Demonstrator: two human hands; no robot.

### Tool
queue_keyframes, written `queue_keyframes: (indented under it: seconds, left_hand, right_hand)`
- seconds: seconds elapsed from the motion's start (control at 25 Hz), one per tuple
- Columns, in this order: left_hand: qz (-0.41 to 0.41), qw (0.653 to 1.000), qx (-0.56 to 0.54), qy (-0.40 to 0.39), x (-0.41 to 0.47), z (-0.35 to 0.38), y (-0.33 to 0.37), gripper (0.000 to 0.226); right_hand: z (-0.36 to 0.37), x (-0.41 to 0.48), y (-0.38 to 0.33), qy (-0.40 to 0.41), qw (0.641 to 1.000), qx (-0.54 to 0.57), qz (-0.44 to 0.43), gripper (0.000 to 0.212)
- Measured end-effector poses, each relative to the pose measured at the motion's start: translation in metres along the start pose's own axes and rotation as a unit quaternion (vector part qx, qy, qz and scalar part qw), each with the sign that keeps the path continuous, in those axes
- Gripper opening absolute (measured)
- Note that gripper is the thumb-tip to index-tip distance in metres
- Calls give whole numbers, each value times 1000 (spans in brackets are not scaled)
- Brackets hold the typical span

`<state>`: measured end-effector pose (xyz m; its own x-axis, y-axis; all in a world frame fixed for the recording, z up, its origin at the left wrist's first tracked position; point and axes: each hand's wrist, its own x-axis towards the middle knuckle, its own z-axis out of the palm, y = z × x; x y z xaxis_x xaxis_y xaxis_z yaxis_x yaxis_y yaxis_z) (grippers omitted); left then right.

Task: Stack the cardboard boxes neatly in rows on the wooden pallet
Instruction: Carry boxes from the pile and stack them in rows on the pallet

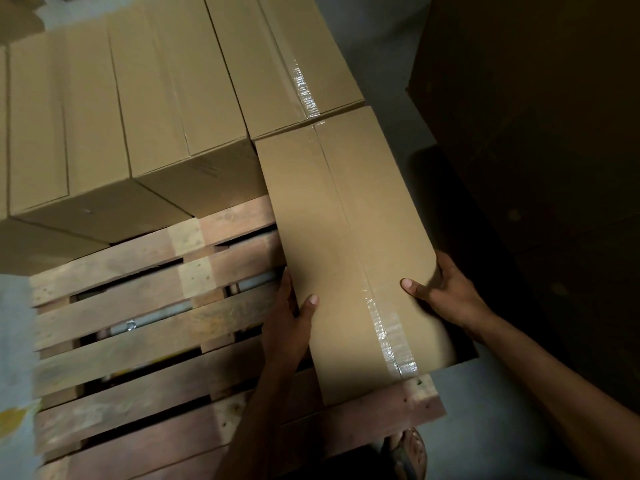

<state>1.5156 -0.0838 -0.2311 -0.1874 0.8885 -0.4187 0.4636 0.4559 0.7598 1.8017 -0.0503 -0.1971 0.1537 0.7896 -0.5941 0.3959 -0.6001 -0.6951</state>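
A long brown cardboard box (349,244), taped along its top seam, lies on the right side of the wooden pallet (138,341), its far end against another taped box (298,64). My left hand (291,323) grips its near left edge, thumb on top. On the opposite side, my right hand (446,292) grips the near right edge the same way. A row of several plain boxes (121,116) fills the far part of the pallet.
Bare pallet slats with gaps lie left of the held box. Grey floor (14,341) shows at the left and beyond the pallet's right edge. A large dark shape (536,116) stands at the right. My sandalled foot (408,452) is beside the pallet's near corner.
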Motion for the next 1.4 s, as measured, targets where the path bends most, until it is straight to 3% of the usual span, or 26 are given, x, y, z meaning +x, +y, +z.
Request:
queue_keyframes:
  seconds: [0.52,0.8,1.08,1.24,1.4]
  left_hand:
    - [-9,1000,-15,-8,4,-7,-1,77]
    - [-41,999,0,-33,7,-12,6,86]
    - [-58,996,58,-36,-9,-31,38,83]
    - [-7,998,60,14,-51,-73,75,74]
    - [35,999,19,37,-113,-119,114,64]
  right_hand:
    - [2,17,1,2,999,-34,-5,84]
    - [6,16,0,11,999,-40,7,83]
    - [7,-17,-24,65,965,-252,-15,104]
    - [7,-77,-55,68,931,-347,-93,92]
    - [3,-153,-89,28,931,-341,-124,77]
